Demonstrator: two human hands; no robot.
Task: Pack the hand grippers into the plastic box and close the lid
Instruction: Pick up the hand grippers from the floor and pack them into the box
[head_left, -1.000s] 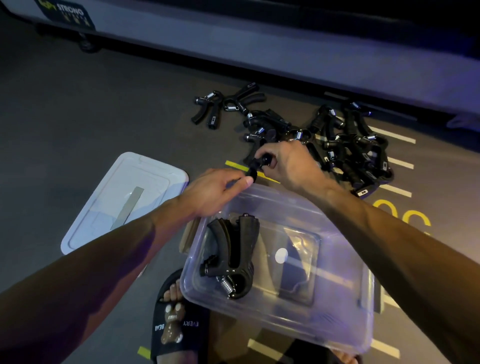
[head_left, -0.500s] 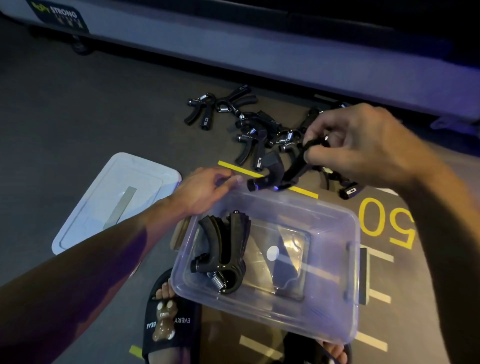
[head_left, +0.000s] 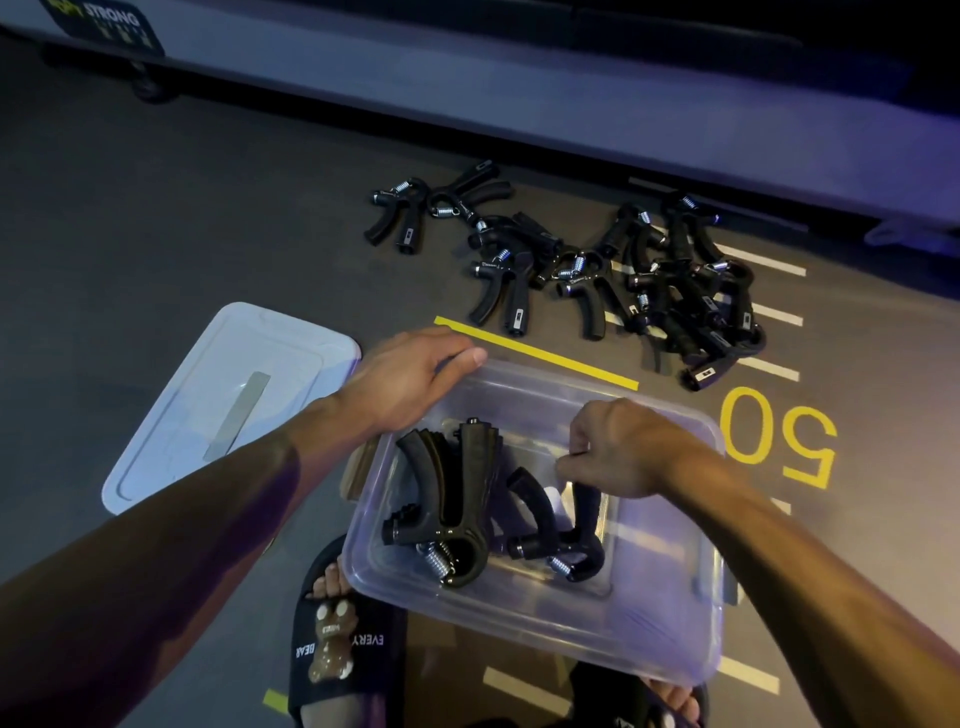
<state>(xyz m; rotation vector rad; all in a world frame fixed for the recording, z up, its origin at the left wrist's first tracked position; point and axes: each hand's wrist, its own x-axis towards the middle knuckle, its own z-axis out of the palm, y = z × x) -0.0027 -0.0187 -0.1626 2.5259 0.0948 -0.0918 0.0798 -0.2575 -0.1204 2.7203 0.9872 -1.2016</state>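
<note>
A clear plastic box (head_left: 670, 665) sits on the floor by my feet. In its left half lie two stacked black hand grippers (head_left: 465, 499), springs toward me. A third hand gripper (head_left: 563, 540) lies beside them in the middle of the box. My right hand (head_left: 621, 452) is lowered into the box, fingers pinched on the top of that gripper's right handle. My left hand (head_left: 410, 376) grips the box's far-left corner. The white lid (head_left: 223, 400) lies flat on the floor to the left. Several more hand grippers (head_left: 670, 291) are piled on the floor beyond the box.
My feet in black sandals (head_left: 337, 639) stand under the box's near edge. A yellow line (head_left: 540, 353) and a yellow "50" (head_left: 779, 436) mark the dark floor. A long pale platform edge (head_left: 519, 93) runs along the back.
My right hand has brought a hand gripper from above the box's far edge down into the box, beside the stacked ones. My left hand has stayed on the box's corner.
</note>
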